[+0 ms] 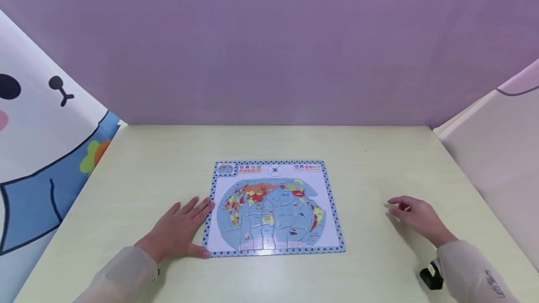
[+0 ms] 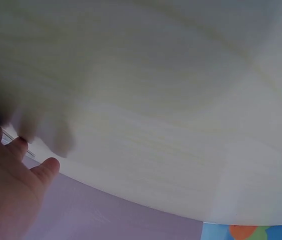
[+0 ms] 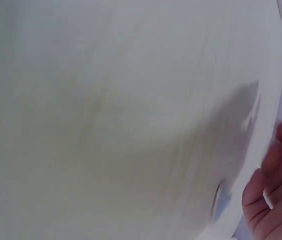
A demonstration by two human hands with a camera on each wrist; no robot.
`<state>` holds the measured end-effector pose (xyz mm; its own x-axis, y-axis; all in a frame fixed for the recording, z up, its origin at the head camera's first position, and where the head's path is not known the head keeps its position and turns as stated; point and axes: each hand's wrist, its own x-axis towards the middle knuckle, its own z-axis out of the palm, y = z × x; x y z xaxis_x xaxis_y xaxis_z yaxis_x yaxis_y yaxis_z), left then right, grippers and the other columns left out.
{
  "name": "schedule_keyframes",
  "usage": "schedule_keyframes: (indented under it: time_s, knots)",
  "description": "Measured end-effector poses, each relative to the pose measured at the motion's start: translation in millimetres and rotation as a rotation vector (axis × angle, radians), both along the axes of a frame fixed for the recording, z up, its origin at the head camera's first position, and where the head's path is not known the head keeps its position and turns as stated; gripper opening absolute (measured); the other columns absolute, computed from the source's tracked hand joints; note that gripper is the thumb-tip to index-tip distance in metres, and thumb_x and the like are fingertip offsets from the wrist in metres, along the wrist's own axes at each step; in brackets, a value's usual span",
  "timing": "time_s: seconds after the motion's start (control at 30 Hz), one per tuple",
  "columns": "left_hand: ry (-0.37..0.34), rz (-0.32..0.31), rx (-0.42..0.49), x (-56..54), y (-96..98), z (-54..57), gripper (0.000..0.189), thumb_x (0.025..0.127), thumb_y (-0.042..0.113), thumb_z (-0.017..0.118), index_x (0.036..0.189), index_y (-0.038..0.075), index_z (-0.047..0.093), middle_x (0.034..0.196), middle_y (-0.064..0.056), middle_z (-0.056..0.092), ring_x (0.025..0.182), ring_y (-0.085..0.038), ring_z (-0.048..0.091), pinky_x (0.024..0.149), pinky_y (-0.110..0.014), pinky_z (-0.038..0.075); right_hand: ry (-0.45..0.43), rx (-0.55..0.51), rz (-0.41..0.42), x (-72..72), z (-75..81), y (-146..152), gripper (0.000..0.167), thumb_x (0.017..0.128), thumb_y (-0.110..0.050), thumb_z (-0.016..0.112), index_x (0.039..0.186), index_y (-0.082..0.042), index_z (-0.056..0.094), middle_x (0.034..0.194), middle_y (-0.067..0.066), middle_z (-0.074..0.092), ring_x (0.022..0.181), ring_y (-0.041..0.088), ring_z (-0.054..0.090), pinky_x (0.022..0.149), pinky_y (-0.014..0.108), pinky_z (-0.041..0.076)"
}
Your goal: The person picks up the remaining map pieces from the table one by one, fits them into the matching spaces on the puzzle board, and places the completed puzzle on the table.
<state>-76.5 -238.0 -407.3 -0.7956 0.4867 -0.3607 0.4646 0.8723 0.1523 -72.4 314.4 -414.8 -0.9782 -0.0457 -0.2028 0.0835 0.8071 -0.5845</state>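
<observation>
A world-map jigsaw puzzle [image 1: 275,209] with a blue dotted border lies flat on the table. Its pieces fit closely together, and a white notch shows at the upper right of the blue map. My left hand [image 1: 181,228] rests palm down at the board's left side, fingers spread and fingertips right at the border. In the left wrist view, part of that hand [image 2: 10,185] shows beside the board's thin edge. Well to the right of the board, my right hand [image 1: 418,219] hovers with loosely bent fingers. Its fingers [image 3: 276,160] hold nothing visible in the right wrist view.
The pale table [image 1: 168,148] runs back to a purple cloth backdrop [image 1: 269,46]. A cartoon-printed cloth [image 1: 38,153] stands along the left side. A small black device [image 1: 432,276] sits under the right cuff. A blue patch [image 3: 223,204] appears low in the right wrist view.
</observation>
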Motion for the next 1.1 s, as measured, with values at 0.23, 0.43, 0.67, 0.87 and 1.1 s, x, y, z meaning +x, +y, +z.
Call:
schedule_keyframes:
  time_s: [0.23,0.43,0.67,0.87,1.1]
  knots:
    - [-0.017,0.026,0.008,3.7,-5.2,-1.9,0.112,0.067,0.078,0.061,0.148,0.006,0.035,0.154,-0.01,0.031,0.141,-0.04,0.022,0.105,-0.067,0.021,0.026,0.059,-0.032,13.6,-4.3,29,0.03,0.09,-0.013,0.065,0.11,0.008,0.064,0.082,0.003,0.056,0.071,0.01,0.047,0.058,0.026,0.04]
    - [-0.037,0.046,0.021,9.2,-10.0,-5.5,0.113,0.066,0.079,0.06,0.148,0.006,0.035,0.154,-0.01,0.031,0.141,-0.04,0.022,0.105,-0.068,0.02,-0.011,0.031,-0.079,19.6,-10.9,48,0.037,0.092,-0.017,0.064,0.116,0.011,0.059,0.082,0.004,0.056,0.069,0.009,0.046,0.057,0.026,0.04]
    - [-0.031,0.042,0.013,7.6,-7.6,-5.1,0.112,0.067,0.078,0.06,0.148,0.006,0.034,0.155,-0.01,0.03,0.141,-0.04,0.02,0.106,-0.067,0.019,-0.041,-0.035,-0.149,27.4,-16.9,69,0.052,0.091,-0.022,0.067,0.124,0.015,0.05,0.085,-0.003,0.057,0.071,0.0,0.046,0.061,0.021,0.041]
    - [-0.023,0.029,0.014,6.2,-4.6,-3.1,0.112,0.068,0.078,0.06,0.148,0.006,0.034,0.155,-0.011,0.029,0.141,-0.04,0.021,0.106,-0.066,0.021,-0.135,-0.018,-0.142,23.3,-14.9,75,0.06,0.092,-0.029,0.065,0.128,0.015,0.047,0.093,0.007,0.062,0.077,0.006,0.05,0.066,0.023,0.042]
    - [-0.042,0.042,0.019,7.2,-1.4,-4.3,0.113,0.067,0.079,0.061,0.148,0.005,0.033,0.154,-0.011,0.03,0.141,-0.04,0.02,0.105,-0.067,0.021,-0.213,0.048,-0.133,13.5,-12.6,67,0.067,0.089,-0.039,0.067,0.123,0.016,0.049,0.109,0.036,0.056,0.094,0.038,0.057,0.075,0.041,0.046]
